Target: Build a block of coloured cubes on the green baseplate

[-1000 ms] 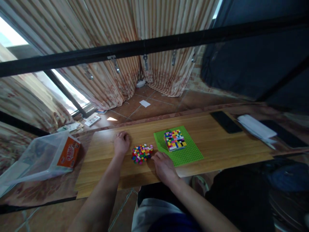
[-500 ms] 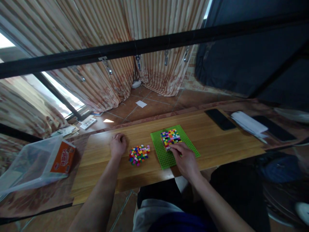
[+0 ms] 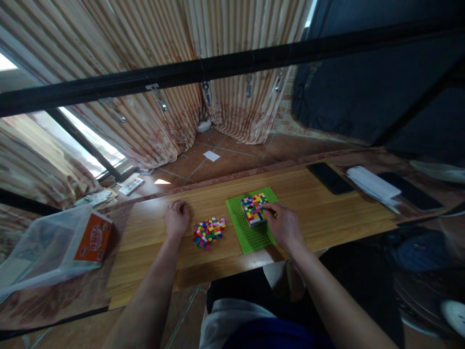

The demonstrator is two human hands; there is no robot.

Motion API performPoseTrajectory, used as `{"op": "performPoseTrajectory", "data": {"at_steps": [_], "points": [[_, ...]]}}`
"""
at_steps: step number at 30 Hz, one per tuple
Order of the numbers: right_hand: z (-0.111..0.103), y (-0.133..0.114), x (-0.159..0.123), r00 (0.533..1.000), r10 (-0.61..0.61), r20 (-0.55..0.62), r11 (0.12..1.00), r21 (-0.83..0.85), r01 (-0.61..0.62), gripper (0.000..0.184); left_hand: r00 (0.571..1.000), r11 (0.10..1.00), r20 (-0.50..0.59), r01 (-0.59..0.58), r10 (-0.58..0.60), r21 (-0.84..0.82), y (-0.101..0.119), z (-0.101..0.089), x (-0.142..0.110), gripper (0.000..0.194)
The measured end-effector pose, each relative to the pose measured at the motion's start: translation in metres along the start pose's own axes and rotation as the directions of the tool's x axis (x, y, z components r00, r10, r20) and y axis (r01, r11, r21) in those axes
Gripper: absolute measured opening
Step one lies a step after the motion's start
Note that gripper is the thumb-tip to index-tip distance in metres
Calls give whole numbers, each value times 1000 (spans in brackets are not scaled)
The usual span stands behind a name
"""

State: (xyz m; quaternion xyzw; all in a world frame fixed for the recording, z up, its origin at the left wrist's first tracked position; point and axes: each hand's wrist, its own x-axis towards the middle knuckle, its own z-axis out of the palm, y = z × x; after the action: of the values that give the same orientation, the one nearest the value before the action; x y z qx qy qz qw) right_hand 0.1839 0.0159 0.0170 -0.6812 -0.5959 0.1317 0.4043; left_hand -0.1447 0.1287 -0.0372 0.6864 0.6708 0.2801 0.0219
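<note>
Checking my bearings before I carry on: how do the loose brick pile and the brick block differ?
The loose brick pile is scattered at odd angles; the brick block is packed into a compact, box-like shape.
The loose brick pile lies on the wooden board; the brick block sits on the green baseplate.
The right hand is at the brick block; neither hand touches the loose brick pile.
Both are multicoloured.

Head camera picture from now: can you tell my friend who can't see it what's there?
A person's right hand is at the edge of a colourful brick block on a green baseplate. Their left hand rests on the wooden tabletop, beside a pile of loose bricks.
</note>
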Motion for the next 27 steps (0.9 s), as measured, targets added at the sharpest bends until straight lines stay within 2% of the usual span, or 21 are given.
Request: {"op": "performPoseTrajectory", "data": {"at_steps": [9,27], "points": [[4,-1,4,1000,16,26,997,-77,-14,16,1000,1000,11,17,-17,-11,3,-2,-1,24],[4,2,5,1000,15,5,1000,21,-15,20,1000,1000,11,-1,1,-1,2,-2,-1,26]]}}
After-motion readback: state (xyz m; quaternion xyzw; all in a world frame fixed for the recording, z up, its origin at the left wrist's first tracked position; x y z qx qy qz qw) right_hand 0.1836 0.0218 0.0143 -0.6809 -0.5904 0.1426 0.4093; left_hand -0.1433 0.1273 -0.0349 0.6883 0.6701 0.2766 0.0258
